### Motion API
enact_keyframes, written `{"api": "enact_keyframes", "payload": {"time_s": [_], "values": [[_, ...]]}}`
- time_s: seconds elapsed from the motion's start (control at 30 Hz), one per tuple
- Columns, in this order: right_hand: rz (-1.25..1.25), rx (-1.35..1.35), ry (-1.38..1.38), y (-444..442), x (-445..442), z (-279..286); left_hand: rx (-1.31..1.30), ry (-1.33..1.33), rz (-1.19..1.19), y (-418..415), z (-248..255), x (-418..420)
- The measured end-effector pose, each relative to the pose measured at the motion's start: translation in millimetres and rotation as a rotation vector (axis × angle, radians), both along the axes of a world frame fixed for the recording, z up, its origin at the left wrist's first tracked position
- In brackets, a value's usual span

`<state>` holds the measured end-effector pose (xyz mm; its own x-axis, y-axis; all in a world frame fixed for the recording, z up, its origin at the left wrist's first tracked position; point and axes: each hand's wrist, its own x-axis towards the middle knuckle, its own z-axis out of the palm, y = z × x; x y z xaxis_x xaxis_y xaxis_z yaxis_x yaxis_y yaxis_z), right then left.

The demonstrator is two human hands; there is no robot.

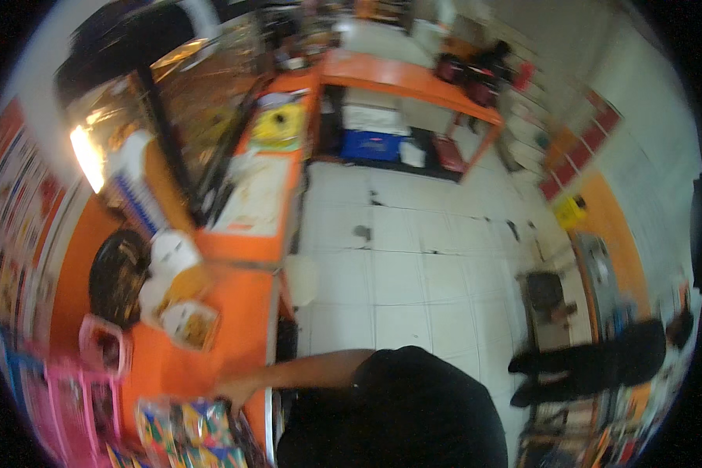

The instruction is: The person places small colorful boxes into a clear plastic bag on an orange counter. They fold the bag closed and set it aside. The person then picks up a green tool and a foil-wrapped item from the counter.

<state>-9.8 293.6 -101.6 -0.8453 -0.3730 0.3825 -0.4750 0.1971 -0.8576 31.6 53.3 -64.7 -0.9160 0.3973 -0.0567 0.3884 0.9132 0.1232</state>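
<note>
From a black short sleeve, what appears to be my right hand (238,387) reaches left over the orange counter (240,316). It meets the edge of a clear plastic bag of colourful printed packets (190,427) at the bottom left. Its fingers are blurred, so their grip cannot be told. My left hand is out of view. Beyond the packets, white paper containers of brown food (193,330) stand near a dark oval pan or tray (119,278). A pink plastic basket (82,398) is at the left edge.
A lit glass display case (205,111) stands on the counter at upper left, beside a white tray or board (257,193). An orange table (386,73) with a lower shelf spans the back. Another person in dark clothes (596,362) is at right, across the tiled floor (398,281).
</note>
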Motion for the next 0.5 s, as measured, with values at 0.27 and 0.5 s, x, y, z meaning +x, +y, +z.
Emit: {"api": "enact_keyframes", "payload": {"time_s": [0.27, 0.5], "values": [[-0.279, 0.522, 0.067, 54.0, 20.1, 236.1, 0.042, -0.395, 0.344, -150.7, 103.8, 66.5], [0.180, 0.481, 0.310, -118.4, -143.8, 287.1, 0.979, 0.480, 0.473, -104.1, 207.7, 54.3]]}}
